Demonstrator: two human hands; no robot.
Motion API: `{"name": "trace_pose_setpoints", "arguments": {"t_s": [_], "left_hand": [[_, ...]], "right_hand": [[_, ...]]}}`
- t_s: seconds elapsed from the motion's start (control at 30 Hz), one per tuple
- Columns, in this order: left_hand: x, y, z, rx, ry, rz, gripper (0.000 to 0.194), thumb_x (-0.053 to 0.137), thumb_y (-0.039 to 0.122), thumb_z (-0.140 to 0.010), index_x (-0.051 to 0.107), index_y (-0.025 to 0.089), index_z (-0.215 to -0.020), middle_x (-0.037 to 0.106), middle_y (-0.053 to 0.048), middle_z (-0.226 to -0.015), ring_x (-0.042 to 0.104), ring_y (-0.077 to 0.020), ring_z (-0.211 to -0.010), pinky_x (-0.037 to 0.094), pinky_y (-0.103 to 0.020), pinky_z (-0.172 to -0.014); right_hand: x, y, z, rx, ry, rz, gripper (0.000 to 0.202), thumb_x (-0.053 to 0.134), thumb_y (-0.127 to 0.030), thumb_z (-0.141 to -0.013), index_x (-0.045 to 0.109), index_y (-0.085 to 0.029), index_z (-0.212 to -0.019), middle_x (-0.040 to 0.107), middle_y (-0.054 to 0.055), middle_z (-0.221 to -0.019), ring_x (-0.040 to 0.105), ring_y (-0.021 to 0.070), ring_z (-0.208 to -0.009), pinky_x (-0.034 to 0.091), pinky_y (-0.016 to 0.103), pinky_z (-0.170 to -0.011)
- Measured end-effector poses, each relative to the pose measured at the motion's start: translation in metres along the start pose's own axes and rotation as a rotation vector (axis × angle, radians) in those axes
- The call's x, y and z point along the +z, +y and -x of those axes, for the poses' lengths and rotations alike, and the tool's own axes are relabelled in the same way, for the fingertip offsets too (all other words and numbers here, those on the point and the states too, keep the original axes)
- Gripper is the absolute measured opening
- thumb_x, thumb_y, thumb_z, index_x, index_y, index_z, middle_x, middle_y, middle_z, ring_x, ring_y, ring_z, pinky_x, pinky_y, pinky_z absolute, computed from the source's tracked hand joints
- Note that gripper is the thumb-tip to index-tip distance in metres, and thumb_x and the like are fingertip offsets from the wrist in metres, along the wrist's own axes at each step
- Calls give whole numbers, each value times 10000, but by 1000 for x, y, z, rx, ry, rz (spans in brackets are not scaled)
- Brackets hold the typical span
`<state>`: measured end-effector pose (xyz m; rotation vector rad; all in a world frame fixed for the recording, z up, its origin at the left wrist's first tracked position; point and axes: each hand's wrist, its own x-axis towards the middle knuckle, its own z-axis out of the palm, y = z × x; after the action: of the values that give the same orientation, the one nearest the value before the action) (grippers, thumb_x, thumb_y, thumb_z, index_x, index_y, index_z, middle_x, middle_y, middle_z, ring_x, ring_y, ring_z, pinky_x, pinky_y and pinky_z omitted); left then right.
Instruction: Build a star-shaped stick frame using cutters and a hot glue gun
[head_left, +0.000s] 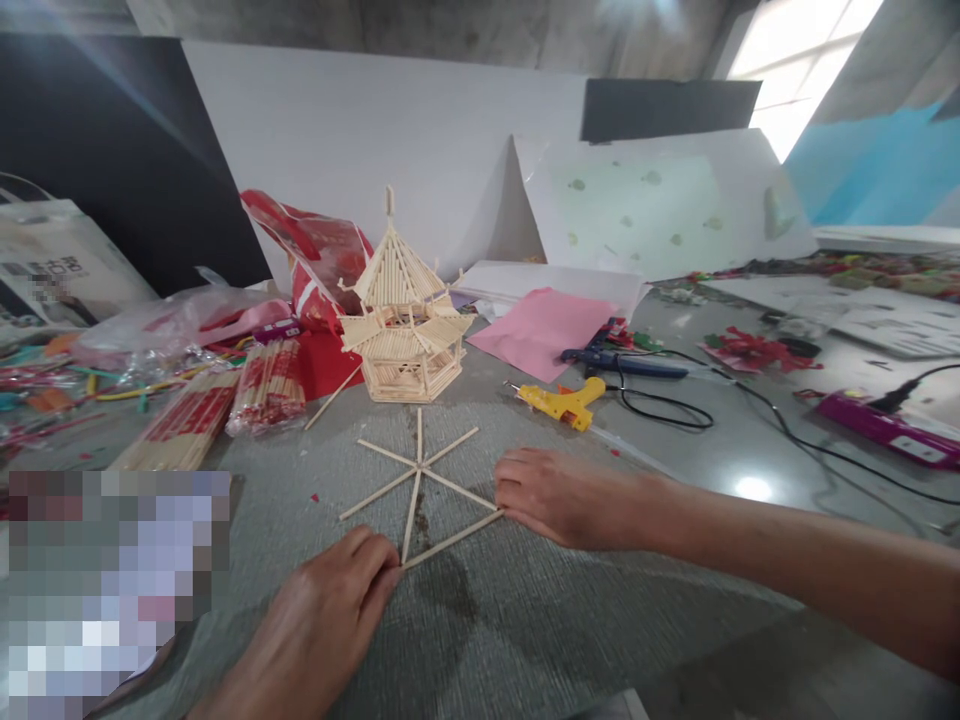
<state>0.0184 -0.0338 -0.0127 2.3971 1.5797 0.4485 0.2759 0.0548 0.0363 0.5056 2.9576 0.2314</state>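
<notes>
Several thin wooden sticks meet at one centre and form a star-shaped stick frame [419,468] flat on the grey table. One more wooden stick [450,540] lies across the ends of the two nearest spokes. My left hand [341,585] is closed with its fingertips pinching this stick's left end, beside a spoke tip. At its right end, my right hand [529,495] is closed on the same stick, fingers curled down to the table. Behind the star stands a small pavilion model [409,325] built of sticks, with a pointed two-tier roof.
A yellow glue gun [566,402] lies right of the star, its black cable [675,422] looping away. Bundles of sticks [266,388] in packaging lie at left. A pink sheet [544,328] and a purple power strip [889,428] are farther back and right.
</notes>
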Motion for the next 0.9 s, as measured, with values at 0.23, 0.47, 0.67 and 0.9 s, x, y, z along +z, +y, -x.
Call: {"name": "trace_pose_setpoints", "arguments": {"t_s": [0.23, 0.47, 0.67, 0.9], "left_hand": [[0, 1, 0, -6, 12, -18, 213, 377, 218, -904, 552, 212, -782, 599, 12, -761, 588, -128, -684, 427, -233, -634], [2, -1, 0, -10, 3, -16, 201, 379, 217, -905, 547, 211, -795, 601, 5, -776, 585, -134, -705, 424, -240, -649], [3, -3, 0, 8, 9, -15, 211, 367, 239, -917, 536, 215, -793, 593, 7, -780, 581, -131, -706, 428, -241, -658], [4, -3, 1, 3, 23, 2, 207, 366, 235, -912, 538, 217, -799, 591, 9, -779, 578, -132, -702, 429, -239, -654]], "right_hand": [[-3, -2, 0, 9, 4, -18, 219, 400, -141, -904, 587, -129, -791, 575, 58, -801, 478, 156, -749, 379, 282, -702], [-5, -1, 0, 6, 3, -17, 227, 400, -149, -904, 589, -130, -781, 572, 58, -781, 471, 147, -716, 382, 275, -668], [-3, 0, -1, 3, -24, -28, 192, 419, -128, -887, 591, -122, -803, 573, 63, -801, 476, 148, -718, 385, 276, -666], [-6, -1, -2, 13, -51, -30, 172, 431, -101, -867, 591, -131, -809, 577, 56, -814, 485, 153, -750, 391, 277, -699]]}}
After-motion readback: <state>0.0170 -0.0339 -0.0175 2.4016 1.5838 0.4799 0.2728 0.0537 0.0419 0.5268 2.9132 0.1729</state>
